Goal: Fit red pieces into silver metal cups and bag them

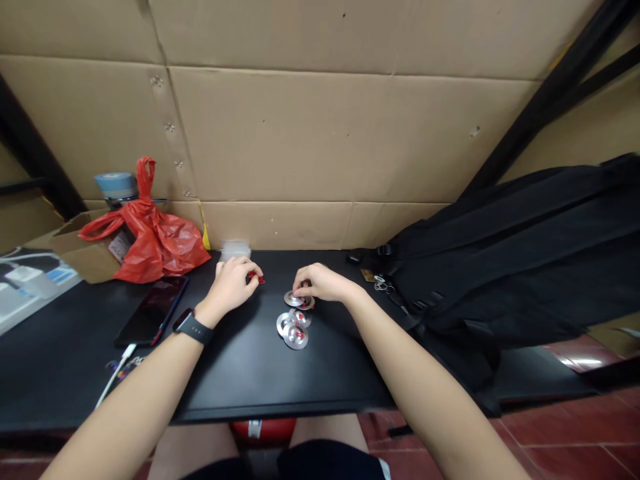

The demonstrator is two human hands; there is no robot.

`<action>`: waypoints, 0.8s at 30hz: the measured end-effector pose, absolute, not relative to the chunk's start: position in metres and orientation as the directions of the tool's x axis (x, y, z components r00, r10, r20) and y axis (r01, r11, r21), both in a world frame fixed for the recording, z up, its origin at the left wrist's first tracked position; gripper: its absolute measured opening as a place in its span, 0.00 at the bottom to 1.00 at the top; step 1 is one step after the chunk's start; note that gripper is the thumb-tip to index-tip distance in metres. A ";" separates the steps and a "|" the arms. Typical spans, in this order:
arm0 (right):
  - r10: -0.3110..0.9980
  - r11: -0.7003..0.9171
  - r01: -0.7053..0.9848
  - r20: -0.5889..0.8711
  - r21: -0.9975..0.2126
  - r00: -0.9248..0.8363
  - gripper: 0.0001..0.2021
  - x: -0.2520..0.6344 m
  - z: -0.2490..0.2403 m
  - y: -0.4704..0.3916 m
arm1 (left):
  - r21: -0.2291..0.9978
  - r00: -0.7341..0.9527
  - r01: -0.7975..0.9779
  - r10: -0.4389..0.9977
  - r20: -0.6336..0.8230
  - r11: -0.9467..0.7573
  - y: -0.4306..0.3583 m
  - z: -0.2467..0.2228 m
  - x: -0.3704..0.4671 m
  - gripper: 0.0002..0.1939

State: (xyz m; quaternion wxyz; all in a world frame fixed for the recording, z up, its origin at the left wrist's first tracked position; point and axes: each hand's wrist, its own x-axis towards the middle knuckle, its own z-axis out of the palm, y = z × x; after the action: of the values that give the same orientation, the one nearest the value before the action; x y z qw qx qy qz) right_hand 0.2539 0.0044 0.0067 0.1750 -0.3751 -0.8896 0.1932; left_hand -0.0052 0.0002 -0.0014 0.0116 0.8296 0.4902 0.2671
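My left hand (233,283), with a dark watch on the wrist, has its fingers curled over a small red bundle that looks like cord (261,280), close to a clear plastic packet (235,250). To the right, my right hand (316,283) pinches a silver domed disc like a finger cymbal (293,299) at the top of a loose cluster. Just below on the black table, several more finger cymbals (296,335) overlap each other, some showing red at the middle. My right fingers partly hide the upper discs.
On the left are a red plastic bag (160,233), a cardboard box (85,250), a phone (153,312), a white cable (114,379) and a power strip (30,293). A black backpack (510,260) with keys (383,285) beside it fills the right. Cardboard (310,133) walls the back.
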 end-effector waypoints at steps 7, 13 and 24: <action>0.846 0.492 0.339 0.349 -0.802 -0.402 0.09 0.236 0.003 0.000 | 0.387 0.478 0.654 0.752 0.455 -0.650 -0.007 0.002 0.005 0.09; 0.849 0.382 0.037 0.335 -0.923 -0.407 0.17 0.213 0.002 -0.011 | 0.442 0.390 0.599 0.726 0.567 -0.667 -0.017 0.006 0.017 0.06; 0.862 0.341 0.007 0.309 -0.940 -0.402 0.17 0.209 -0.003 -0.014 | 0.397 0.383 0.627 0.709 0.591 -0.670 -0.020 0.010 0.017 0.05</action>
State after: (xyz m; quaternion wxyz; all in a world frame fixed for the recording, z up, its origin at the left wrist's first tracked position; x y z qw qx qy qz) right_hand 0.2093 -0.0136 -0.0025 0.4460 -0.3162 -0.6866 0.4793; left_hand 0.0172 -0.0196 0.0095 0.0536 0.8300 0.4026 0.3823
